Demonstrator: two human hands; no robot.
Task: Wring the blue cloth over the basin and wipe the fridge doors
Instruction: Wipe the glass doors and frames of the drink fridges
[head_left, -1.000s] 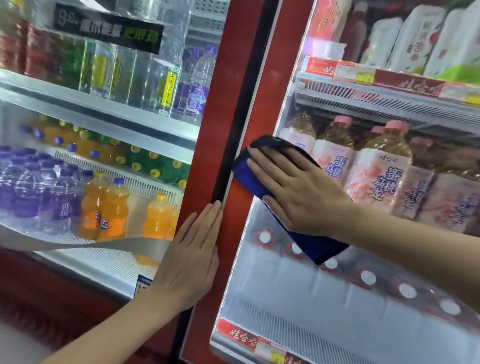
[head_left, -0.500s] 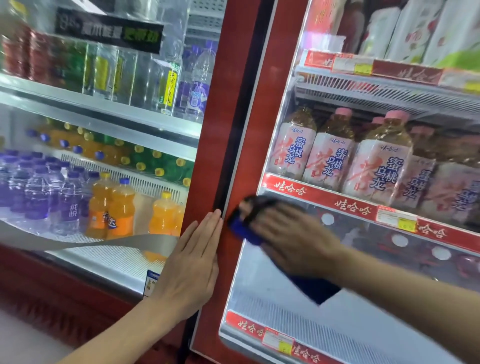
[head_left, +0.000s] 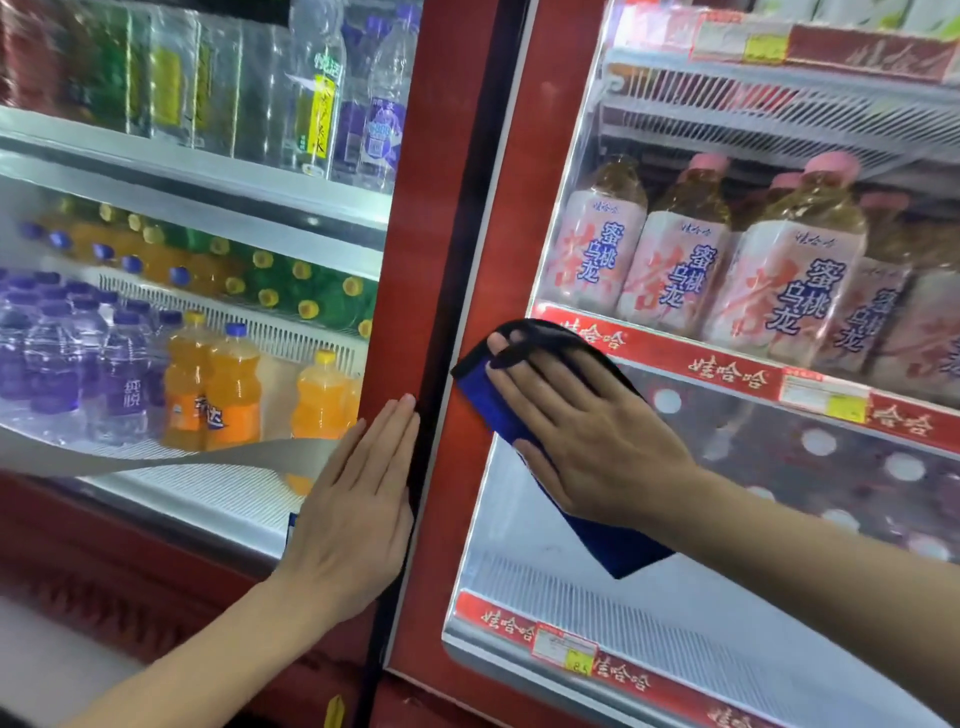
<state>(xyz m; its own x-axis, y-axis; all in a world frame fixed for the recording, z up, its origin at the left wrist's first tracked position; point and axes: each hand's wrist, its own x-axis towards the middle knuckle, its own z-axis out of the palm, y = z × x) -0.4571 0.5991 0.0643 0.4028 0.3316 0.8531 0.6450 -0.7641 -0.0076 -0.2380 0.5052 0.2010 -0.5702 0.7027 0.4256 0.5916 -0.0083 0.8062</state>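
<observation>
Head view: right hand flat on blue cloth

Left case: water bottles up top, green bottles mid shelf, orange soda and purple-label water below. Right case: pink-cap tea bottles on a shelf with red price strip, yellow tag.

Two hands: left hand and right hand. One blue cloth. Two red-framed fridge doors: left door, right door.
</observation>
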